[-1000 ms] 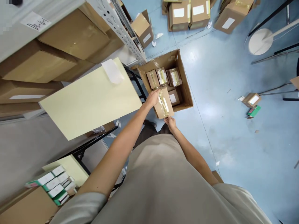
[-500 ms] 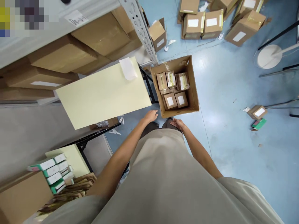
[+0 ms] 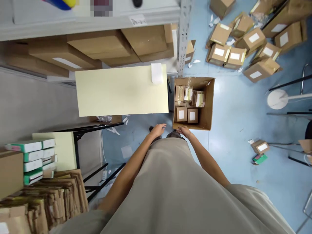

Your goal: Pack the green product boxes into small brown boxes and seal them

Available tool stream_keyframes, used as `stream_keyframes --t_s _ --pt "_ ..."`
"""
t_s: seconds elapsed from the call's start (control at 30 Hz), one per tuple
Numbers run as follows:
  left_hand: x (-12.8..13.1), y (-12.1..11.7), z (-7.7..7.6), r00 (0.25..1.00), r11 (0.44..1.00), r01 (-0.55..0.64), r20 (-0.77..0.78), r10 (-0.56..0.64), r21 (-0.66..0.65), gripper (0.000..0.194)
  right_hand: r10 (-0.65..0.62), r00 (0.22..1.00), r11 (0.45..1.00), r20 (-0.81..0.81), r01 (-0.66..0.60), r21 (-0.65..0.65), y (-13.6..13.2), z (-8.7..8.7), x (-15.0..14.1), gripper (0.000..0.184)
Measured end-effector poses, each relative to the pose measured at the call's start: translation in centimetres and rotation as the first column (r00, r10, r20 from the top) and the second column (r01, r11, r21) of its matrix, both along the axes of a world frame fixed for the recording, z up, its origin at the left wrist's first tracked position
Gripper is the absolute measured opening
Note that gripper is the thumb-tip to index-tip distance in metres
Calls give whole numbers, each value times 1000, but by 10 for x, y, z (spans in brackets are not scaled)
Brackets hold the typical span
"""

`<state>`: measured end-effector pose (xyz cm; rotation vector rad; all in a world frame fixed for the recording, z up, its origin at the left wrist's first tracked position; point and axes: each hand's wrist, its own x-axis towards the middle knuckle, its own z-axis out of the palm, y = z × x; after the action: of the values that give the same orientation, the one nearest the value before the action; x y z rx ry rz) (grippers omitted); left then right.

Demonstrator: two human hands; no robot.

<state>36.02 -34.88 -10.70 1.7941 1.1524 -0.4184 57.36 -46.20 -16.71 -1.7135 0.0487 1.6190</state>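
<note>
My left hand (image 3: 158, 130) is in the air left of the large open carton, its fingers loosely stretched and nothing in them. My right hand (image 3: 184, 131) is close to the near edge of that carton (image 3: 208, 112), fingers slightly bent, with no object visible in it. Whether it touches the cardboard I cannot tell. Inside the carton are several small taped boxes; two with white labels, a left box (image 3: 181, 114) and a right box (image 3: 192, 115), sit nearest me. Up and left of my hands is a pale yellow tabletop (image 3: 117, 92) with a white paper (image 3: 156, 73) at its right end.
A metal rack (image 3: 184, 42) holding big cartons (image 3: 146, 40) stands behind the table. Several labelled boxes (image 3: 253, 37) are piled on the blue floor at the upper right. A round white base (image 3: 277, 99) is at right. Folded cardboard (image 3: 60, 195) and green-white boxes (image 3: 32, 156) are lower left.
The view has turned, so the table now looks nearly level and the carton appears lower and farther right. My right hand has shifted from my leg towards the carton's near edge.
</note>
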Motion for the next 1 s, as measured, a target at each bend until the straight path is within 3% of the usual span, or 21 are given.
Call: stream_keyframes --t_s 0.1,0.2,0.37,0.53,0.7,0.87,1.0 --pt "-25 5 13 986 991 -131 111 126 37 42 115 993 993 -34 -116 -21 28 19 -22 18" --pt "-64 11 28 923 948 -312 257 286 65 33 227 974 974 -27 -226 34 58 42 -55 13" --pt "-155 17 58 702 787 -616 483 524 42 24 439 898 885 37 -439 155 109 84 -146 16" --pt "-273 11 89 450 555 -832 597 664 9 22 646 754 683 119 -641 351 147 116 -265 45" --pt "-385 -20 106 212 299 -954 678 704 -12 26 788 588 469 185 -767 439 166 139 -396 61" --pt "-461 -67 111 -136 -72 -990 705 696 -120 24 911 372 239 180 -828 507 167 167 -513 59" --pt "-509 -98 112 -330 -272 -942 701 633 -197 24 967 155 30 202 -857 514 169 179 -589 52"
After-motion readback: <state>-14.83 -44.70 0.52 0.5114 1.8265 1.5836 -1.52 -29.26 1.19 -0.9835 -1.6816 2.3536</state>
